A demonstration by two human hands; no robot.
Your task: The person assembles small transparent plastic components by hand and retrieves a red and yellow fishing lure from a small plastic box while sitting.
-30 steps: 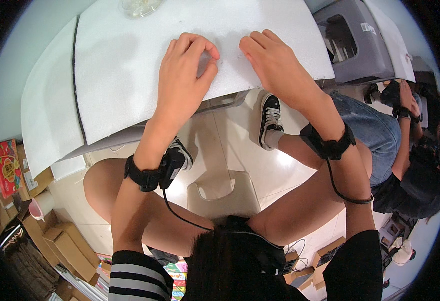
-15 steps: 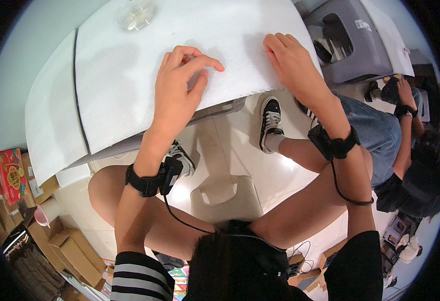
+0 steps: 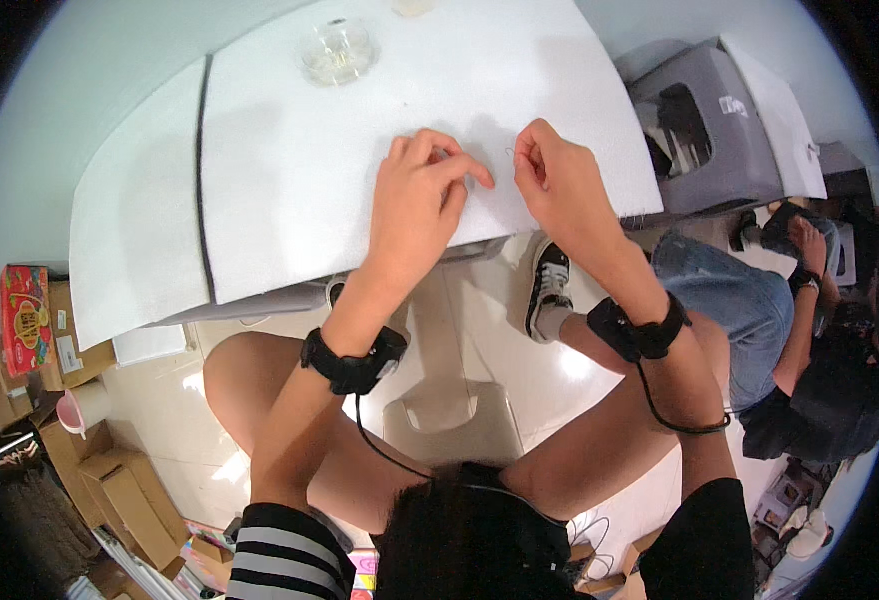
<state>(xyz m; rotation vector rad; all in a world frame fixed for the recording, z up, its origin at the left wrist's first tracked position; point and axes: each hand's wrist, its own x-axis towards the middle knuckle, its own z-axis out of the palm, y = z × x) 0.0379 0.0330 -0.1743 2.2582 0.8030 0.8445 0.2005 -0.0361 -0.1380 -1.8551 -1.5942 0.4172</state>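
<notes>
Both of my hands are over a white-covered table [image 3: 289, 190]. My left hand [image 3: 422, 195] has its fingers loosely curled, thumb and index finger apart, with nothing visible between them. To its right, my right hand [image 3: 564, 185] is closed in a pinch. A thin, curved strand [image 3: 509, 153] shows beside those fingertips, too fine to tell whether it is wire or thread. Farther back stands a clear round dish [image 3: 337, 55] holding small pale bits I cannot make out.
A black cord [image 3: 202, 180] crosses the table on the left. A grey plastic table or bin [image 3: 724, 130] stands at right, near a seated person [image 3: 729, 310]. Cardboard boxes [image 3: 134, 505] and a pink cup [image 3: 81, 410] are at lower left. A beige stool [image 3: 454, 425] is below me.
My hands have come closer together, the left moving right. My right hand has turned, so its pinch and the thin strand now show. The whole view has shifted slightly.
</notes>
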